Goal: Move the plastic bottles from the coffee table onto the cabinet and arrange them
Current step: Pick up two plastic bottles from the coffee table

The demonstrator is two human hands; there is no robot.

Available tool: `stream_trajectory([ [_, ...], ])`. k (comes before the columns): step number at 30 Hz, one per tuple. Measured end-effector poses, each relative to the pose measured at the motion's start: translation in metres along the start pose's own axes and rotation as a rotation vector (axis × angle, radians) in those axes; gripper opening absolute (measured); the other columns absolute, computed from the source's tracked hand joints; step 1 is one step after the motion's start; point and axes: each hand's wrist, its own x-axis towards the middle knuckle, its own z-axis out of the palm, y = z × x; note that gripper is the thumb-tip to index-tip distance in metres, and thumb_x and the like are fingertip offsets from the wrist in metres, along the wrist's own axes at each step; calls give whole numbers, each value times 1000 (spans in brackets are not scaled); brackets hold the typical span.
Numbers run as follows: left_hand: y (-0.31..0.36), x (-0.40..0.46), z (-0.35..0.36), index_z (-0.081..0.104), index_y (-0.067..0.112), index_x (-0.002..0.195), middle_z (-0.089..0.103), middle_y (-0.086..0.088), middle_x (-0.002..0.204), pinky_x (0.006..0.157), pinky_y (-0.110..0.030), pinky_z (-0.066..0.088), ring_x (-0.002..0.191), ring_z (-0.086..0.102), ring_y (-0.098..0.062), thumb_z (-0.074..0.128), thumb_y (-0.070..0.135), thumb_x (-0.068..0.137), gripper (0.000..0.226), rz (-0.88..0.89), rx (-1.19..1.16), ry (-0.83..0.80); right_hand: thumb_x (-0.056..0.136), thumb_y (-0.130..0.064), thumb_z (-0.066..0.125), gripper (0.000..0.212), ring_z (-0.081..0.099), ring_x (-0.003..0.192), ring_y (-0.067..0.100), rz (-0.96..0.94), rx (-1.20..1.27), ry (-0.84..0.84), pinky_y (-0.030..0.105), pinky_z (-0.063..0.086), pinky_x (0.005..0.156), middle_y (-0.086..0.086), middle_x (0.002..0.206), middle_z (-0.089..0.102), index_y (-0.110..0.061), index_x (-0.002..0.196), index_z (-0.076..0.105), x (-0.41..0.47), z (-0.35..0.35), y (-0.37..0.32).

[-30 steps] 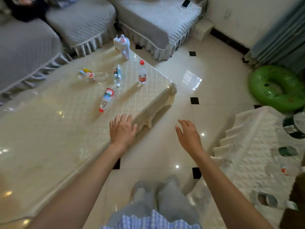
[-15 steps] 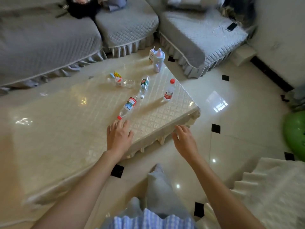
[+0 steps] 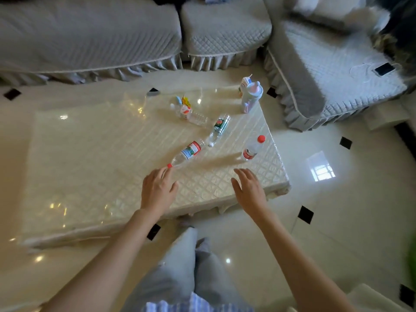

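Several clear plastic bottles lie on the cream coffee table point(image 3: 90, 167). A red-capped bottle with a red label point(image 3: 188, 153) lies on its side, its cap just at the fingertips of my left hand point(image 3: 157, 190), which is open above the table. A green-labelled bottle point(image 3: 218, 129) lies behind it. A bottle with an orange label point(image 3: 191, 113) lies further back. A small red-capped bottle point(image 3: 252, 149) stands upright near the right edge. My right hand point(image 3: 248, 190) is open, hovering short of that upright bottle.
A pale baby bottle point(image 3: 249, 96) and a small carton point(image 3: 244, 85) stand at the table's far corner. Grey sofas point(image 3: 90, 39) surround the table on the far side and right, with a phone point(image 3: 384, 69) on one. The white cabinet corner point(image 3: 373, 298) shows at the bottom right.
My view has swung left, away from the cabinet and toward the coffee table. Both hands have moved forward over the table, and the left now reaches the lying bottle's cap.
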Motion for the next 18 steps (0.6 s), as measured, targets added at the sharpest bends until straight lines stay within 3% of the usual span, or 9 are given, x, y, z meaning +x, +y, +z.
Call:
stream_trajectory([
  [7,-26,47,13,53,11,125,58,-6,124,92,-47,44,115,52,-27,58,32,86,45,-100,42,-45,94,-22,53,36,50,122,30,-91,-28,-25,45,45,100,13,126,59,-4,125,56,87,14,-16],
  [18,-61,124,39,50,10,130,53,-10,132,93,-51,43,122,49,-31,52,36,90,47,-308,28,-37,97,-30,45,41,38,133,31,-219,-143,-216,49,36,107,12,135,52,-9,132,49,218,53,-31],
])
